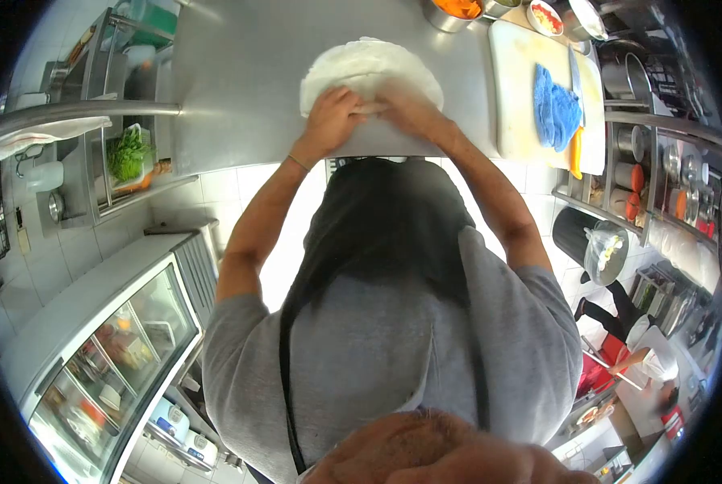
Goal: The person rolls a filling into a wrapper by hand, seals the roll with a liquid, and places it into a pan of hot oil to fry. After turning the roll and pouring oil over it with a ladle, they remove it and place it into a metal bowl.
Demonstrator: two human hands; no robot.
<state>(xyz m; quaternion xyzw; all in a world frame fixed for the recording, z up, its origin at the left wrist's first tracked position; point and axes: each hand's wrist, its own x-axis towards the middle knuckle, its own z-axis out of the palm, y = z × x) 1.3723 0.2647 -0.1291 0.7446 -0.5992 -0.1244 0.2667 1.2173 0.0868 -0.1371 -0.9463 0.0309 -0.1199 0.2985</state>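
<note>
At 12 o'clock, the left hand [334, 117] is bending its fingers over the near edge of a white, doughy round [369, 68]; the right hand [409, 109] is blurring beside it, and I cannot tell either grip. The round is lying near the steel table's [240, 89] front edge, metal stretching toward 11. At 2, a cutting board [518, 97] is bearing a blue cloth [556, 109] and knife [575, 74]. At 1, a metal container [449, 21] is holding orange pieces [459, 7].
</note>
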